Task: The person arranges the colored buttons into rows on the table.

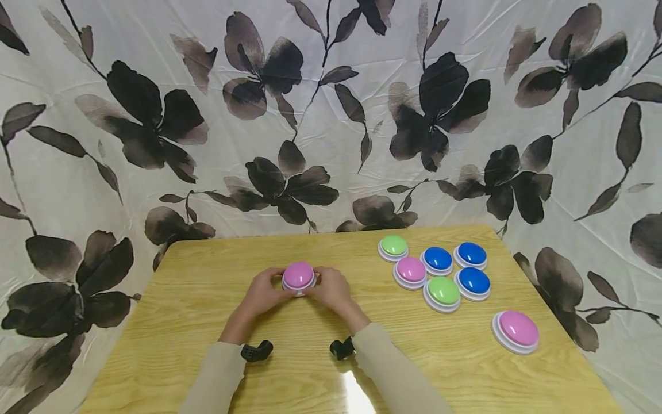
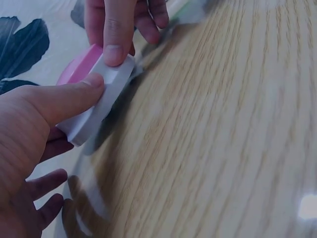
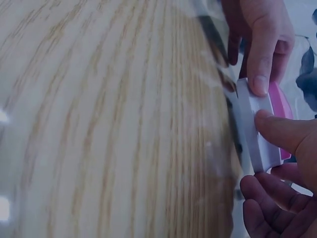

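Observation:
Both hands hold one pink push button (image 1: 298,276) with a white base, left of the table's middle. My left hand (image 1: 264,293) grips its left side, thumb on the front of the white rim. From the right, my right hand (image 1: 331,290) grips the same rim, its thumb close to the other one. In the left wrist view the button's white base (image 2: 106,91) appears slightly raised, with a shadow on the wood beneath. The right wrist view shows the pink dome (image 3: 280,116) facing away from the table; the fingers behind the base are partly hidden.
On the wooden table (image 1: 207,264), a group of green, pink and blue buttons (image 1: 438,260) stands at the back right. Another pink button (image 1: 519,329) sits apart near the right edge. A floral cloth (image 1: 357,144) hangs behind the table. Each wrist wears a black camera (image 1: 257,351).

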The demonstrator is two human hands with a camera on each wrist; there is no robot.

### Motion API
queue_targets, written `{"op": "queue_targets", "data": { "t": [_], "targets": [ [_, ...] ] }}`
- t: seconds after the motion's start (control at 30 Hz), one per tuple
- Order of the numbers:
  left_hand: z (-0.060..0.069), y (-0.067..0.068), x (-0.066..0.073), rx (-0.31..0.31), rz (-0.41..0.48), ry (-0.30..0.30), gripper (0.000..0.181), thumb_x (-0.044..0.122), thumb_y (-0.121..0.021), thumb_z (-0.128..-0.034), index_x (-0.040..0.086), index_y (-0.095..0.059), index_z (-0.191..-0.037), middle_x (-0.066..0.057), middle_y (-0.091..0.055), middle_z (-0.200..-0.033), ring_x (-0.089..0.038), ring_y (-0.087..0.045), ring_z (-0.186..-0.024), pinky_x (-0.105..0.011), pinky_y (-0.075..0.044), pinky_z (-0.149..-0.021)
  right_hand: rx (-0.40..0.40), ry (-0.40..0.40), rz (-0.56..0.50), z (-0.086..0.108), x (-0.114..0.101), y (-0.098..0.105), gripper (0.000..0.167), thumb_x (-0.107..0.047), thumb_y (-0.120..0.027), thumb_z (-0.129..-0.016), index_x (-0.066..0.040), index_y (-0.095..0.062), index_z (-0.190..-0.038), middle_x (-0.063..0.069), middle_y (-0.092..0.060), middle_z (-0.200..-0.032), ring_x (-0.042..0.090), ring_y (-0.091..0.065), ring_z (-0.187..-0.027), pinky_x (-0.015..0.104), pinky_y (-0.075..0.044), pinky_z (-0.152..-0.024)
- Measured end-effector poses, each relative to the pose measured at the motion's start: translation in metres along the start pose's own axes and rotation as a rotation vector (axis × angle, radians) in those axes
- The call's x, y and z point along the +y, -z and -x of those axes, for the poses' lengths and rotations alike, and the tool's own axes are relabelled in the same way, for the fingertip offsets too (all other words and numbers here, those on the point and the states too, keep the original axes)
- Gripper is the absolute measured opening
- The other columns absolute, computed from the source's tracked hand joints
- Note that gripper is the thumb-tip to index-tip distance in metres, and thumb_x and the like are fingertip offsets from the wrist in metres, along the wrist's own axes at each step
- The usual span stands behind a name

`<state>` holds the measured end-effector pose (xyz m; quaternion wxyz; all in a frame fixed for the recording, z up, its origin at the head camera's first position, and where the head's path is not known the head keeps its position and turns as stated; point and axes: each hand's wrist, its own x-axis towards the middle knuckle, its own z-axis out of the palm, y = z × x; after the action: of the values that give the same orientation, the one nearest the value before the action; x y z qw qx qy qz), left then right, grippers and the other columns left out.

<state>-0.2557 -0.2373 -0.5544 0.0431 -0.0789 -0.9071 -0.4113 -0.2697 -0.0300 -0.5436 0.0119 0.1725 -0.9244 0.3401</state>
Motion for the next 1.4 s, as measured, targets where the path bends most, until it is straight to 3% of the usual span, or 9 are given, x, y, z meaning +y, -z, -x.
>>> {"op": "queue_targets", "data": {
  "t": [0.3,0.8,1.4],
  "targets": [
    [-0.005,-0.007,0.011,-0.024,0.003,-0.013,0.067,0.026,-0.088,-0.0718,-0.003,-0.06,-0.126,-0.019,-0.061,-0.124,-0.037,-0.05,-0.123,-0.053,-0.035,-0.105,0.004,-0.074,-0.027,0.003,0.008,0.007,0.059,-0.034,-0.083,-0.076,-0.005,-0.064,-0.125,0.002,-0.064,-0.087,0.014,-0.057,-0.076,0.029,-0.048,-0.064],
    [-0.034,-0.038,0.045,-0.057,0.013,-0.095,0.065,0.025,-0.087,-0.0729,-0.005,-0.061,-0.124,-0.018,-0.062,-0.122,-0.033,-0.054,-0.12,-0.048,-0.04,-0.103,0.049,-0.088,-0.078,0.009,0.038,0.047,0.058,-0.029,-0.083,-0.077,-0.003,-0.063,-0.125,0.009,-0.069,-0.096,0.021,-0.064,-0.087,0.037,-0.052,-0.075],
    [-0.042,-0.067,0.052,-0.102,-0.008,-0.085,0.066,0.029,-0.088,-0.0723,-0.001,-0.062,-0.125,-0.016,-0.063,-0.122,-0.03,-0.054,-0.12,-0.043,-0.039,-0.105,0.077,-0.172,-0.142,0.024,0.06,0.057,0.06,-0.029,-0.084,-0.075,-0.001,-0.063,-0.124,0.01,-0.068,-0.094,0.023,-0.063,-0.087,0.04,-0.052,-0.077]
  ]
}}
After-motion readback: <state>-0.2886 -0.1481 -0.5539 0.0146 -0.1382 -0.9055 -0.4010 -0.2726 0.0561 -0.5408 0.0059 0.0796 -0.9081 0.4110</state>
